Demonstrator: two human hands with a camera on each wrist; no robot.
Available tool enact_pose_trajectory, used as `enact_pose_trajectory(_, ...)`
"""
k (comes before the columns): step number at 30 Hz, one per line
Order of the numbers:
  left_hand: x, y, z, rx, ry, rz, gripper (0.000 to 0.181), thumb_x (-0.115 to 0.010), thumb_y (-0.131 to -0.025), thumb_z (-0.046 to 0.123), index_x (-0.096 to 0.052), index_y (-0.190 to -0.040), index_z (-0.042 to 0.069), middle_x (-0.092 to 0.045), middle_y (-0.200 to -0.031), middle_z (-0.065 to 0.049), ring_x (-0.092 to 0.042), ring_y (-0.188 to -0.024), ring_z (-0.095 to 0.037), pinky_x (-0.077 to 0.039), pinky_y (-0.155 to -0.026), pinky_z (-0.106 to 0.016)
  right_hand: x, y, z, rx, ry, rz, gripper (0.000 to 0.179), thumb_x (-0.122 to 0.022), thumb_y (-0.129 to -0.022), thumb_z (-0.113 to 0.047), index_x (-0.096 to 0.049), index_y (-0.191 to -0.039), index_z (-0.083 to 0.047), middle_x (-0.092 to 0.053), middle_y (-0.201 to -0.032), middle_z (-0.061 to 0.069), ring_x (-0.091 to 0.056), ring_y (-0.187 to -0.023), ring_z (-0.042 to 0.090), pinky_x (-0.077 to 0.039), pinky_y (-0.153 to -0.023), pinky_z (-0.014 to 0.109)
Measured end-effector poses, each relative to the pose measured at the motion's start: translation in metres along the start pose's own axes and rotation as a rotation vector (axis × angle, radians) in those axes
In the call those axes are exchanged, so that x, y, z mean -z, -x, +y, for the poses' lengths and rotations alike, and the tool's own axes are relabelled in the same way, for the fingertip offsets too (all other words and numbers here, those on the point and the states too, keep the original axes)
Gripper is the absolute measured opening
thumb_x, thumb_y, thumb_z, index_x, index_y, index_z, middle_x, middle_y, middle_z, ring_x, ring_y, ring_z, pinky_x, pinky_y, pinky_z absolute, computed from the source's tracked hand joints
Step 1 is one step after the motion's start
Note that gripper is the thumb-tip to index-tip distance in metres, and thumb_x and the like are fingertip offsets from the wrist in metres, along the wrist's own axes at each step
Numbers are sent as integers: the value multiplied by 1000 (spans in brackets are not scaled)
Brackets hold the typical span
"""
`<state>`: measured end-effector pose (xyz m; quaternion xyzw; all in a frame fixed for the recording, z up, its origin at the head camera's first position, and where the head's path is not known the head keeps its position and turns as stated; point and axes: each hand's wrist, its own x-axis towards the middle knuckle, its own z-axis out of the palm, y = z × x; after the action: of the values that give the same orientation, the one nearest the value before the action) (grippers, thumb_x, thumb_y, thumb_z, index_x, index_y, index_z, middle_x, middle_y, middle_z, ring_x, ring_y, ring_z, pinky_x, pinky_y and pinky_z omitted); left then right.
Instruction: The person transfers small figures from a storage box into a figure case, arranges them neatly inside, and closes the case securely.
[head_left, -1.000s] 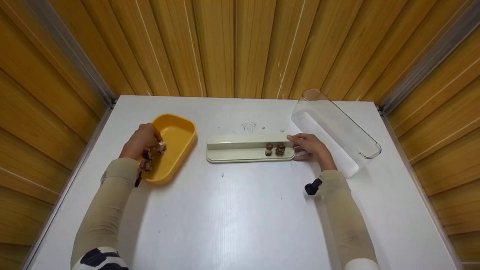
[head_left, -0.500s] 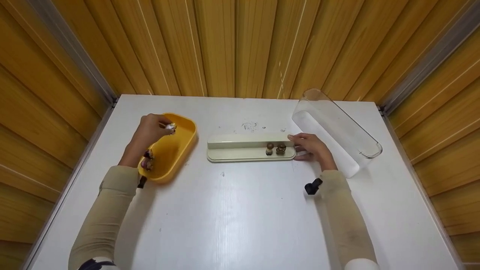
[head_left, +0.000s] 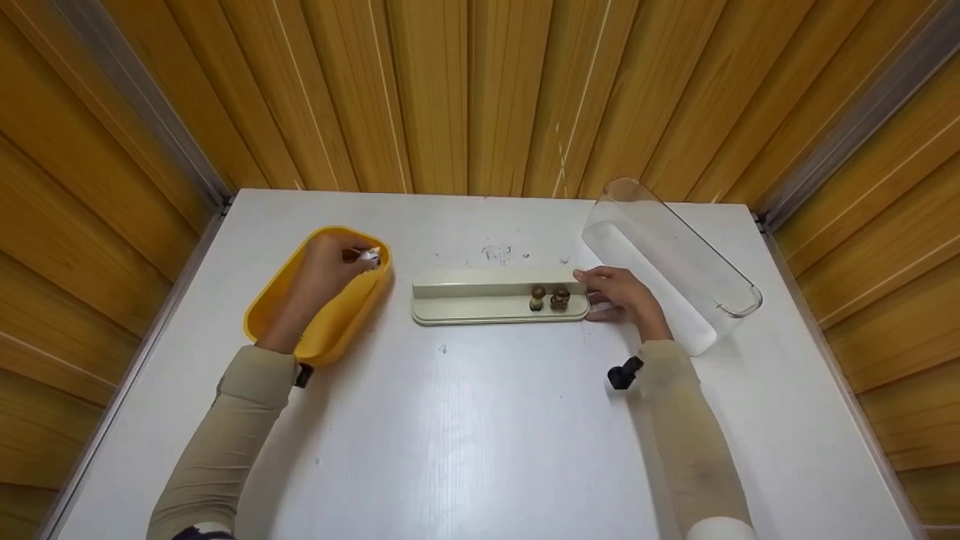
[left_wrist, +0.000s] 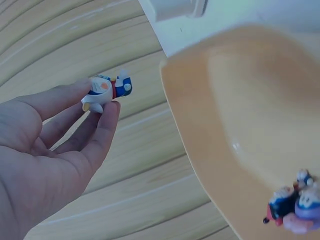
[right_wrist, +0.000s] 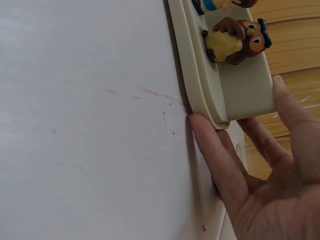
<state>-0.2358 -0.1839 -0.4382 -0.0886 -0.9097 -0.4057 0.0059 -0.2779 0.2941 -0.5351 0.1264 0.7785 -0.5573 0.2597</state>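
My left hand (head_left: 319, 266) pinches a small white-and-blue figurine (left_wrist: 102, 92) between thumb and fingertips, over the yellow tray (head_left: 360, 311). A red band shows on the figurine in the left wrist view. Further figurines (left_wrist: 298, 205) lie together inside the tray; in the head view my forearm hides them. At the middle of the table lies a long cream stepped stand (head_left: 472, 307). My right hand (head_left: 626, 294) holds its right end, thumb on the raised step and fingers around the lower edge. An owl figurine (right_wrist: 235, 41) stands on it, beside another brown-topped figurine (head_left: 538, 297).
A long clear plastic cover (head_left: 675, 251) sits slanted on the table behind and right of my right hand. Wood-patterned panels (head_left: 427, 97) rise along the back and both sides of the white table (head_left: 465, 420). Dark scuffs mark the tabletop behind the stand.
My left hand has lifted the white-and-blue figurine from the tray's left side and carried it back and to the right, towards the tray's far right corner. My right hand has stayed put.
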Motion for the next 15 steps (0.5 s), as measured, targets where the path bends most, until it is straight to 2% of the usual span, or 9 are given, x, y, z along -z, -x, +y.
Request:
enact_pose_trajectory(3,-9,0,6,-16,22,9,26,-70,-94,0,-72,-119,-4,-72,-115,-19,-69,-100,-29,-58,-90,-42,1,0,1,-9,4,16,67,-69,-93,-53,-53,-139,-7,-57,-128,17,-61,-110,25,-61,-83,38)
enact_pose_trajectory(9,-26,-3,17,7,49,3,29,-69,-95,1,-71,-124,0,-72,-115,-16,-70,-96,-26,-59,-89,-38,0,-2,1,-7,16,6,71,-69,-91,-56,-53,-139,-6,-58,-127,16,-61,-111,25,-60,-85,37)
enact_pose_trajectory(15,-47,-5,23,-32,105,-1,28,-71,-94,2,-72,-122,-1,-73,-115,-17,-69,-97,-27,-59,-89,-37,-1,-1,0,-17,23,25,69,-69,-92,-56,-55,-138,-7,-59,-126,16,-62,-108,24,-60,-83,37)
